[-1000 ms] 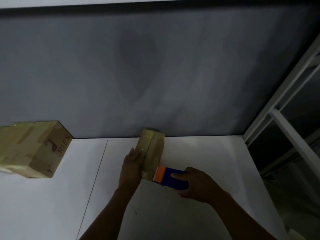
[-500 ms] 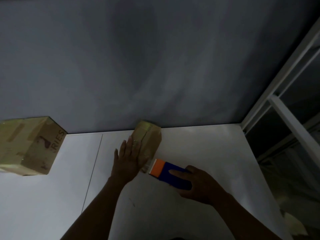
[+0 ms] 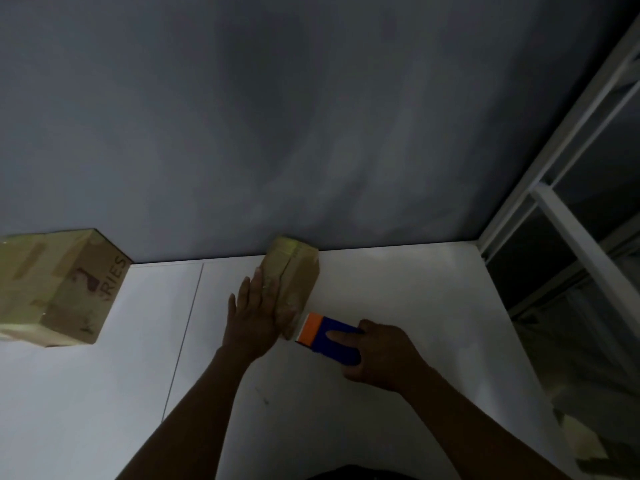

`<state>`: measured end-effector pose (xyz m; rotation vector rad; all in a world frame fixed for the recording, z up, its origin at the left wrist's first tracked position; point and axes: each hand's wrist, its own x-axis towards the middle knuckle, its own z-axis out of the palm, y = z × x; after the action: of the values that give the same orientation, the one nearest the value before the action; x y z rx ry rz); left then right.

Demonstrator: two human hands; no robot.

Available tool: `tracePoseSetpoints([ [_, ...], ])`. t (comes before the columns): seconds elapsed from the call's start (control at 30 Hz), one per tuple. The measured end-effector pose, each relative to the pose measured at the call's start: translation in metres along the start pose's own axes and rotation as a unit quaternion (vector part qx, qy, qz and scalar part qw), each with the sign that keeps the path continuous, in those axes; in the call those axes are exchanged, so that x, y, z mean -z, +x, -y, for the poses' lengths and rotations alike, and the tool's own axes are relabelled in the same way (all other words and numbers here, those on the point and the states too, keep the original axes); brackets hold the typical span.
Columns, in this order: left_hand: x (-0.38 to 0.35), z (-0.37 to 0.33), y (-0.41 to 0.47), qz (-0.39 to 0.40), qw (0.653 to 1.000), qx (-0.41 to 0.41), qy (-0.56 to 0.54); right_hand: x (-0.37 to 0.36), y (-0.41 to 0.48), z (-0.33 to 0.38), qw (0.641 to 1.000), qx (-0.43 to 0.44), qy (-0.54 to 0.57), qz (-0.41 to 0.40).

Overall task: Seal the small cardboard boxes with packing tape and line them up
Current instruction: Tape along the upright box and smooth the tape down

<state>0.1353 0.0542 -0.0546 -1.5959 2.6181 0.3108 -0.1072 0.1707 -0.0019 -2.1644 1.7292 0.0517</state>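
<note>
Brown cardboard: a small box (image 3: pixel 294 271) at the back of the white desk (image 3: pixel 415 306), touching the grey wall (image 3: pixel 311 133), with a long seam down its top. Flat against its left side, the left hand (image 3: pixel 254 313), fingers straight, pressing to steady it. Just beside the near end of the box, a blue and orange tape dispenser (image 3: pixel 327 336), gripped in the right hand (image 3: pixel 384 355), forefinger laid along its top.

Likely step: taping over the seam. For a clean seal, hold the box firm against the wall, draw the dispenser straight along the seam, carry the tape down over the near end, then press flat. Too dim to tell tape from cardboard here.

Well apart at far left, a larger box (image 3: pixel 62 285), already taped. At right, a white window frame (image 3: pixel 571 244).
</note>
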Motion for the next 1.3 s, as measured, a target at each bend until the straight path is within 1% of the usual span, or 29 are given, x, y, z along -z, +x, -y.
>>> tracePoseSetpoints([
  [0.13,-0.003,-0.004,-0.001,-0.018,1.000,0.002,-0.015,-0.004,0.011,0.011,1.000,-0.010,0.000,-0.001],
  [0.27,0.001,-0.006,-0.001,-0.012,1.000,0.015,-0.023,-0.007,0.021,0.018,0.999,-0.021,0.040,-0.004],
  [0.37,-0.003,0.000,0.000,0.010,1.000,0.019,-0.011,-0.010,0.028,0.013,0.995,-0.058,0.077,-0.005],
  [0.47,-0.009,0.007,0.002,0.031,0.999,0.016,0.017,-0.011,0.027,-0.005,0.992,-0.094,0.085,-0.016],
  [0.5,-0.011,0.008,0.004,0.031,0.999,0.020,0.027,-0.011,0.025,-0.010,0.989,-0.101,0.102,-0.024],
  [0.53,-0.011,0.009,0.006,0.039,0.998,0.025,0.034,-0.012,0.021,-0.015,0.982,-0.112,0.148,-0.035],
  [0.57,-0.010,0.007,0.008,0.048,0.997,0.034,0.047,-0.013,0.018,-0.018,0.966,-0.125,0.222,-0.049],
  [0.6,-0.011,0.009,0.009,0.055,0.996,0.045,0.057,-0.015,0.016,-0.022,0.937,-0.137,0.313,-0.068],
  [0.63,-0.012,0.009,0.009,0.059,0.996,0.046,0.055,-0.016,0.014,-0.025,0.901,-0.152,0.397,-0.088],
  [0.7,-0.005,-0.001,0.005,0.069,0.995,0.042,0.050,-0.018,0.010,-0.033,0.833,-0.197,0.503,-0.120],
  [0.77,0.001,-0.009,-0.001,0.031,0.997,0.072,-0.018,-0.020,0.008,-0.043,0.773,-0.260,0.560,-0.144],
  [0.83,0.010,-0.018,-0.012,0.018,0.996,0.075,-0.055,-0.024,0.006,-0.053,0.719,-0.306,0.603,-0.161],
  [0.87,0.014,-0.021,-0.017,0.018,0.995,0.068,-0.064,-0.025,0.005,-0.056,0.700,-0.319,0.616,-0.170],
  [0.9,0.016,-0.022,-0.020,-0.007,0.996,0.062,-0.065,-0.026,0.005,-0.060,0.692,-0.326,0.619,-0.178],
  [0.97,0.018,-0.023,-0.023,-0.024,0.995,0.062,-0.070,-0.030,0.004,-0.067,0.702,-0.327,0.603,-0.193],
  [1.07,0.013,-0.026,-0.027,-0.047,0.993,0.073,-0.077,-0.040,0.001,-0.075,0.734,-0.320,0.559,-0.214],
  [1.23,0.007,-0.018,-0.026,-0.060,0.991,0.073,-0.092,-0.053,-0.004,-0.079,0.813,-0.321,0.448,-0.188],
  [1.3,0.006,-0.016,-0.027,-0.066,0.991,0.071,-0.097,-0.051,0.000,-0.076,0.854,-0.310,0.361,-0.211],
])
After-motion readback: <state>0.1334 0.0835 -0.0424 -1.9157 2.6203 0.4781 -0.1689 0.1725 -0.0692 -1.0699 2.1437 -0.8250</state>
